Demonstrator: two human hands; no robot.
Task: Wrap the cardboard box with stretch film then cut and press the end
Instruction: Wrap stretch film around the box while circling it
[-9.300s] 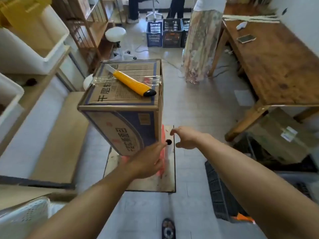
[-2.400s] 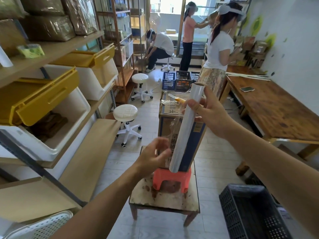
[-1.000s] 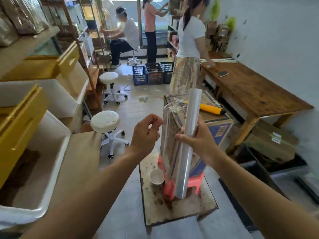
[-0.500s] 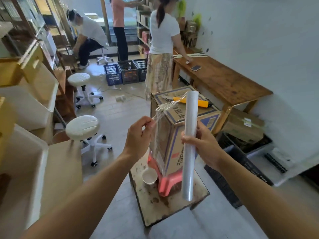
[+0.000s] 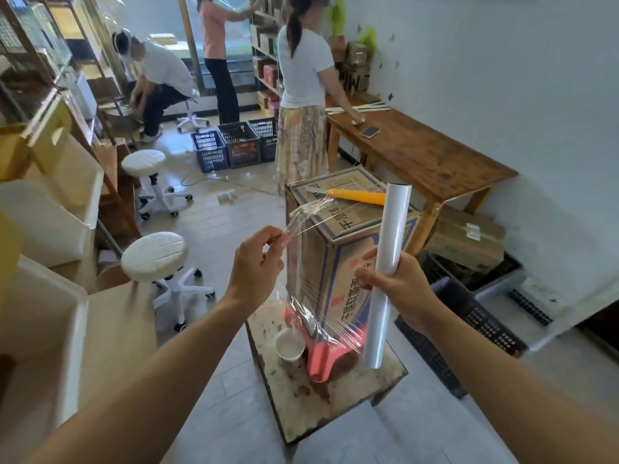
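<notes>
Hands at work on a parcel: the left hand (image 5: 258, 266) pinches the bunched loose end of the stretch film (image 5: 303, 214) between thumb and fingertips, while the right hand (image 5: 400, 284) grips the film roll (image 5: 397, 222) round its middle, upright, at the near right side of the cardboard box (image 5: 335, 259). The box stands on end on a red plastic stool (image 5: 326, 358) set on a low, stained counter (image 5: 335, 400) in mid-room, with a paper cup (image 5: 290, 344) just left of the stool and a yellow utility knife (image 5: 356, 196) lying on the box's top. Film spans from roll to pinched end across the box's near corner. The sound course here, by the look of it: spread the bunched end flat against the left face and pin it, keep the roll vertical and the film taut, and pull gently, since so tall a box on so small a stool could tip and shed the knife
</notes>
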